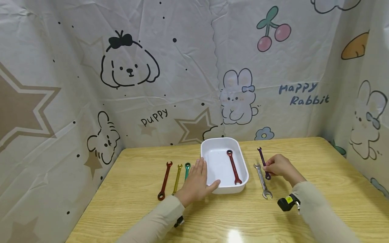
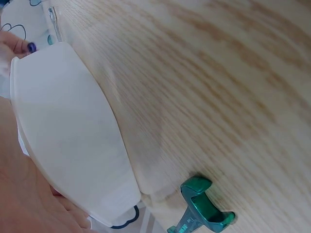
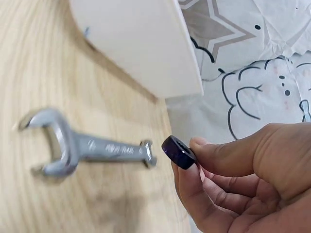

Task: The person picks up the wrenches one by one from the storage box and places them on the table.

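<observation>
My right hand pinches a purple wrench between thumb and fingers, to the right of the white plastic tub. In the right wrist view the ring end of this purple wrench sticks out past the fingertips. Just left of it a silver open-end wrench lies on the table. My left hand rests with straight fingers along the left rim of the tub, thumb over the near edge. Inside the tub lies one red wrench, slanted along its right side.
Left of the tub lie a red wrench, a yellow wrench and a green wrench, the last two partly hidden by my left hand. A printed cloth hangs behind and beside the wooden table.
</observation>
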Tool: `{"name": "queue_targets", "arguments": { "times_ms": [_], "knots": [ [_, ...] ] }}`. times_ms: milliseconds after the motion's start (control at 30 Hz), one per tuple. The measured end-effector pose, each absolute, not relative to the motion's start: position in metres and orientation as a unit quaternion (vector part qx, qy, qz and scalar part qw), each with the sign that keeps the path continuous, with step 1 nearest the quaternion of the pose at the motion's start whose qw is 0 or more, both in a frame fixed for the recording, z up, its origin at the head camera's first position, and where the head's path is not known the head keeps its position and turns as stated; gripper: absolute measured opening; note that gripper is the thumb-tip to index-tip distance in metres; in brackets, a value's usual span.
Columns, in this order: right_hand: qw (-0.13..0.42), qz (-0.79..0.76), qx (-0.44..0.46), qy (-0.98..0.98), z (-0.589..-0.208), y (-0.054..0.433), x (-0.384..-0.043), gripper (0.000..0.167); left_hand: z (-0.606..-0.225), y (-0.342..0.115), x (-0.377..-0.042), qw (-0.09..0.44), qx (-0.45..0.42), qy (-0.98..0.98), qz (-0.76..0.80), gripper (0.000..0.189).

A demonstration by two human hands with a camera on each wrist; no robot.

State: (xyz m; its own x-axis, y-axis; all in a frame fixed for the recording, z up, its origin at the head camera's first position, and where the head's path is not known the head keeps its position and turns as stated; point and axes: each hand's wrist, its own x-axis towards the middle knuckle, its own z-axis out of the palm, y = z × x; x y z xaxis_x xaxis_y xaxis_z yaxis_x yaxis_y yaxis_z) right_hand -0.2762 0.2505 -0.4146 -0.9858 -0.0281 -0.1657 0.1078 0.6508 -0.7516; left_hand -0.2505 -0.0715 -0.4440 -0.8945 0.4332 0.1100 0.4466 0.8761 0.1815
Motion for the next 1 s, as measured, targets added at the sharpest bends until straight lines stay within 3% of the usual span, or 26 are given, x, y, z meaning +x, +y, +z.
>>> {"name": "queue_targets", "arguments": {
  "times_ms": [467,1000],
  "knots": [
    [0.119,-0.373,0.004,0.92,-0.435,0.277,-0.254,0.009,-0.444,-0.072,-0.25,0.038,-0.23,-0.968,-0.096,0.095],
    [0.116,-0.336,0.016,0.934,-0.442,0.279,-0.249,0.013,-0.444,-0.071,-0.25,0.033,-0.223,-0.97,-0.096,0.096]
  ]
}}
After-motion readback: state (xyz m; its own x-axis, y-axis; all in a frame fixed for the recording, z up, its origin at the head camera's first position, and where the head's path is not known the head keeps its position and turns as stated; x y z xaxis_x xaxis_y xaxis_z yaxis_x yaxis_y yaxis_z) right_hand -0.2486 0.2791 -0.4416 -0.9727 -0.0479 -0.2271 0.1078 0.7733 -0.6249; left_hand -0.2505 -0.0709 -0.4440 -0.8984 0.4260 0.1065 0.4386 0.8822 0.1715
